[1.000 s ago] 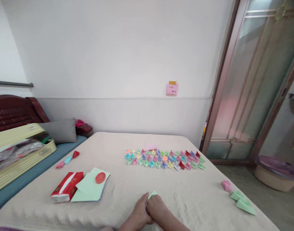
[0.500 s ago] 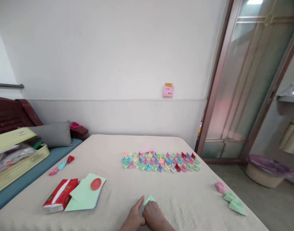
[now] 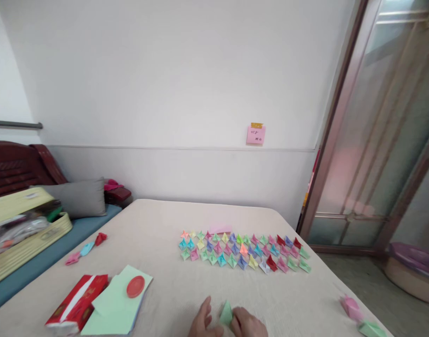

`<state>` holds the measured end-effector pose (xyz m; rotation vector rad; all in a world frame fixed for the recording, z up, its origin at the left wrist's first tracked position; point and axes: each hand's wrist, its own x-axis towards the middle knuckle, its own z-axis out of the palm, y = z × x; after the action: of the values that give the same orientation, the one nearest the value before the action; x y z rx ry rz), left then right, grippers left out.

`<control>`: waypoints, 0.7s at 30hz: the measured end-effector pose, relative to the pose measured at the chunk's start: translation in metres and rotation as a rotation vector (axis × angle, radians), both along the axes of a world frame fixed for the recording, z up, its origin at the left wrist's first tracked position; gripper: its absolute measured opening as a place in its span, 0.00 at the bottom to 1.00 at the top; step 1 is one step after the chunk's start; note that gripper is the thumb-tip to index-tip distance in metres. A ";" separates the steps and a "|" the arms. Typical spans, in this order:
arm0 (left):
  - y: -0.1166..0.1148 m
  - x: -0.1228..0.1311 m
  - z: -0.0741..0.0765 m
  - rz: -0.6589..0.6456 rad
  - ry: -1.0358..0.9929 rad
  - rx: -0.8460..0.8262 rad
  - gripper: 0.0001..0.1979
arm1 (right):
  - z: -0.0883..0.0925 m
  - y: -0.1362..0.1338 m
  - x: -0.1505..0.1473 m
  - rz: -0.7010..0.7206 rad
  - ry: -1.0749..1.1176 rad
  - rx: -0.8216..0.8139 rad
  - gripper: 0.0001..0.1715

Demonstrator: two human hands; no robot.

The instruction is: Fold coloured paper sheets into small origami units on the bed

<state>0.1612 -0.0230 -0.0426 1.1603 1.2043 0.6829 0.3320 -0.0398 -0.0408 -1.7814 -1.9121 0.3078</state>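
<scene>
A small folded piece of light green paper (image 3: 226,313) stands up with its point on top, near the bottom edge of the view. My right hand (image 3: 249,323) is closed on the paper's right side, fingers curled. To the left of it, my left hand (image 3: 202,320) has its fingers stretched upward, apart from the paper. Its thumb reaches toward the paper's lower end, and I cannot tell whether it touches. Beyond both hands, several rows of small folded paper pieces (image 3: 241,260) in many colours lie on the cream-covered surface (image 3: 172,290).
At left lie a red tissue pack (image 3: 81,299), green paper sheets (image 3: 112,304) and a red round disc (image 3: 135,286) on them. Folded pieces in pink (image 3: 73,258), blue (image 3: 87,249) and red (image 3: 100,239) line the left edge. Pink (image 3: 351,307) and green (image 3: 372,329) pieces sit at right.
The green paper, earlier low under my hands, now stands more upright in my right hand. My left fingers have come away from it. The whole view has shifted somewhat.
</scene>
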 end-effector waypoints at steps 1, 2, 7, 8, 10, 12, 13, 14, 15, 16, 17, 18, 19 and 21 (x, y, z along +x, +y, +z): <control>0.005 0.002 0.010 0.004 -0.049 0.013 0.44 | 0.008 0.005 0.001 -0.015 0.087 -0.011 0.15; 0.011 0.005 0.021 0.039 -0.147 0.016 0.39 | 0.017 0.011 0.001 -0.009 0.176 -0.030 0.15; 0.050 0.019 0.058 0.012 -0.253 0.071 0.17 | 0.053 0.048 0.002 0.016 0.560 -0.149 0.15; 0.057 0.021 0.059 0.022 -0.256 0.083 0.18 | 0.056 0.053 0.003 0.025 0.612 -0.169 0.15; 0.070 0.023 0.054 0.052 -0.255 0.101 0.19 | 0.058 0.062 0.005 0.041 0.709 -0.213 0.17; 0.078 0.025 0.046 0.079 -0.244 0.109 0.19 | 0.054 0.069 0.005 0.044 0.843 -0.271 0.18; 0.081 0.026 0.043 0.088 -0.235 0.109 0.18 | 0.051 0.071 0.004 0.036 0.896 -0.290 0.18; 0.082 0.026 0.040 0.093 -0.226 0.105 0.17 | 0.048 0.073 0.002 0.021 0.933 -0.292 0.17; 0.082 0.027 0.038 0.093 -0.216 0.099 0.16 | 0.046 0.075 0.000 0.002 0.951 -0.280 0.16; 0.081 0.028 0.037 0.090 -0.205 0.093 0.15 | 0.044 0.077 -0.003 -0.017 0.953 -0.257 0.16; 0.080 0.029 0.038 0.083 -0.196 0.087 0.14 | 0.043 0.078 -0.005 -0.034 0.953 -0.236 0.16; 0.079 0.029 0.039 0.074 -0.187 0.082 0.12 | 0.043 0.078 -0.006 -0.045 0.956 -0.222 0.16; 0.078 0.029 0.041 0.060 -0.181 0.080 0.10 | 0.043 0.079 -0.007 -0.048 0.959 -0.220 0.17; 0.077 0.028 0.046 0.022 -0.173 0.078 0.09 | 0.045 0.078 -0.006 -0.033 0.953 -0.244 0.18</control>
<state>0.1895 0.0540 0.0032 1.1291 1.0536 0.8365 0.3261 0.0379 0.0039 -1.3880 -1.1783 1.1714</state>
